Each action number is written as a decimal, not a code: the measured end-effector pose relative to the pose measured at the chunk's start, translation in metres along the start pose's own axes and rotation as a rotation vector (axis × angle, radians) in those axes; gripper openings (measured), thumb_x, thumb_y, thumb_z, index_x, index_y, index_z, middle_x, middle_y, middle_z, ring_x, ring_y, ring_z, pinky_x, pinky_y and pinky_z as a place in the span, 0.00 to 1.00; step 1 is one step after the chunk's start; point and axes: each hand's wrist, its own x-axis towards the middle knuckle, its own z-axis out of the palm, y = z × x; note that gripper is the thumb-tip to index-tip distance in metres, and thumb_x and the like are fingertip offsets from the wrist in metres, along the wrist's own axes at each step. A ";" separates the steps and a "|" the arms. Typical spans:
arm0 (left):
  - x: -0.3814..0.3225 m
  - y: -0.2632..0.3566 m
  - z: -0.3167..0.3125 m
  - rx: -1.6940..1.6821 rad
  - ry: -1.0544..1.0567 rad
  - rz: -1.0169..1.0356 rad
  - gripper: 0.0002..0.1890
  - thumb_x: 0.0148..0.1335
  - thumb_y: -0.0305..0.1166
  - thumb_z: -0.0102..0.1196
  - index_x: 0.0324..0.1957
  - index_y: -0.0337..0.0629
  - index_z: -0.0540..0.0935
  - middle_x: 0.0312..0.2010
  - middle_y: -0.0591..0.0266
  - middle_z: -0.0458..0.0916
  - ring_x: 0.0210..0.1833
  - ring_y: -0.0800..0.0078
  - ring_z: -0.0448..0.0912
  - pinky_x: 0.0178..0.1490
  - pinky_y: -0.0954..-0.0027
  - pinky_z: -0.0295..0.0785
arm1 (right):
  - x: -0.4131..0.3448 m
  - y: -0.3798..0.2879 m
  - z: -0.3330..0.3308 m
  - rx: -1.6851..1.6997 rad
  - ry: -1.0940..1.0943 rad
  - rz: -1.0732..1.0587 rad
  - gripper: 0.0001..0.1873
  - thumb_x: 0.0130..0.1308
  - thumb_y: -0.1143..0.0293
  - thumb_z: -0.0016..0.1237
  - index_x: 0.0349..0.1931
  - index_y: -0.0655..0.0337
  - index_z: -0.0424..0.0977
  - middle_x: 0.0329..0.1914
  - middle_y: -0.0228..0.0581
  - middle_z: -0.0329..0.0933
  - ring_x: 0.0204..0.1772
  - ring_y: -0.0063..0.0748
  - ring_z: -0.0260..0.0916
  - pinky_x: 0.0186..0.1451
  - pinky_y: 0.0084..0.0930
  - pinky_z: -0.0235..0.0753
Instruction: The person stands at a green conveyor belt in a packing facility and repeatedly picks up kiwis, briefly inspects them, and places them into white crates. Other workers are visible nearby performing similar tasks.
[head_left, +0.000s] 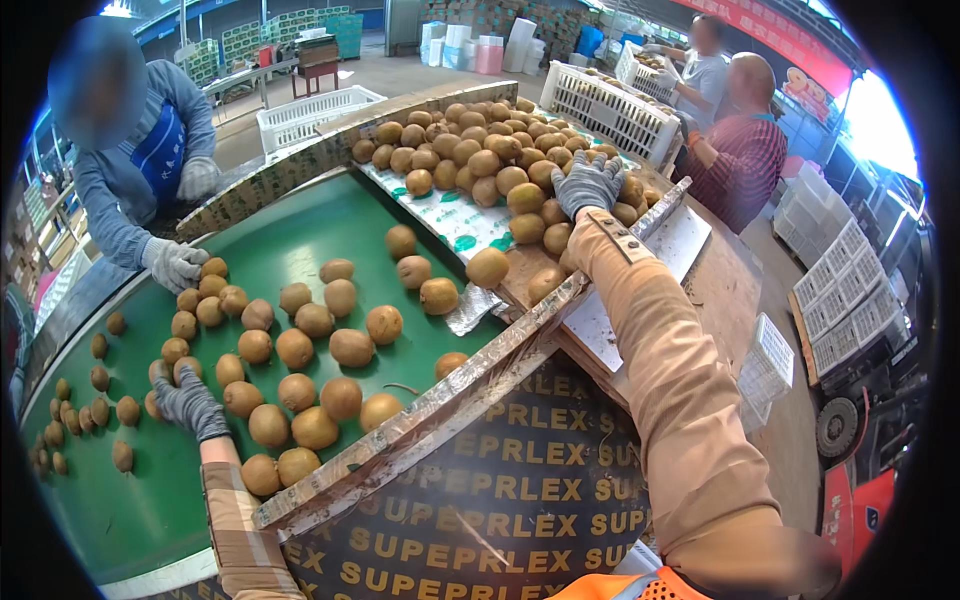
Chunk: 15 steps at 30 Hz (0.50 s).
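Note:
My left hand (191, 405), in a grey knit glove, is low over a green conveyor belt (165, 495). Its fingertips are against kiwifruit, including one kiwifruit (187, 367) just ahead of it; the palm side is hidden. My right hand (589, 184), gloved alike, rests with fingers spread on a heap of kiwifruit (480, 142). That heap lies on a sloping board covered with white-and-green printed sheeting (420, 206). Between my hands, many loose kiwifruit (315, 319) are scattered across the belt.
Across the belt, a co-worker's gloved hand (176, 264) touches kiwifruit. A tape-wrapped wooden rail (420, 409) borders the near side. Beyond the heap stands a white plastic crate (611, 112), with two people beside it. Stacked crates (851, 300) stand on the right.

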 end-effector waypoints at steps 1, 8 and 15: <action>0.014 -0.013 -0.009 -0.032 0.058 0.020 0.21 0.53 0.29 0.51 0.49 0.32 0.69 0.46 0.52 0.72 0.47 0.67 0.72 0.54 0.70 0.66 | -0.006 -0.010 -0.018 -0.019 -0.071 -0.013 0.28 0.59 0.48 0.30 0.55 0.56 0.61 0.57 0.53 0.59 0.64 0.49 0.48 0.66 0.46 0.33; 0.032 -0.060 0.016 -0.308 -0.485 0.177 0.22 0.53 0.25 0.49 0.53 0.35 0.66 0.56 0.53 0.61 0.59 0.67 0.59 0.62 0.70 0.54 | 0.012 -0.012 -0.018 0.041 -0.331 -0.213 0.32 0.54 0.43 0.33 0.54 0.55 0.63 0.55 0.46 0.64 0.59 0.42 0.60 0.61 0.39 0.49; 0.020 -0.052 0.048 -0.348 -0.799 0.247 0.25 0.53 0.22 0.49 0.55 0.39 0.64 0.61 0.54 0.52 0.64 0.67 0.50 0.65 0.69 0.46 | -0.014 -0.041 0.002 0.911 -0.482 -0.492 0.29 0.52 0.47 0.43 0.49 0.57 0.63 0.44 0.54 0.70 0.48 0.46 0.68 0.50 0.33 0.66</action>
